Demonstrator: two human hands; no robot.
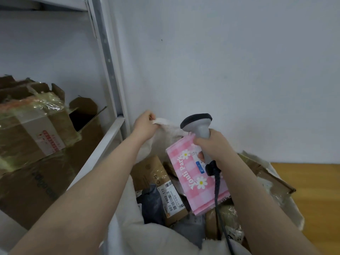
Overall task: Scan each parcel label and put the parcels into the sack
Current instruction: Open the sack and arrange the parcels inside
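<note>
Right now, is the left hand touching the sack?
Touching. The head view shows the left hand pinching the sack at its rim, the white fabric bunched in its grip.

pink parcel (189, 181) label is mostly behind the right hand (211, 144) and the scanner (199, 124), and the print left showing is too small to read. its cable (218, 196) and the sack (158, 234) near rim run off the bottom edge, and parcels (152, 173) deeper in are buried under the top ones. shelf cartons (27, 135) are cropped by the left edge, red print blurred.
</note>
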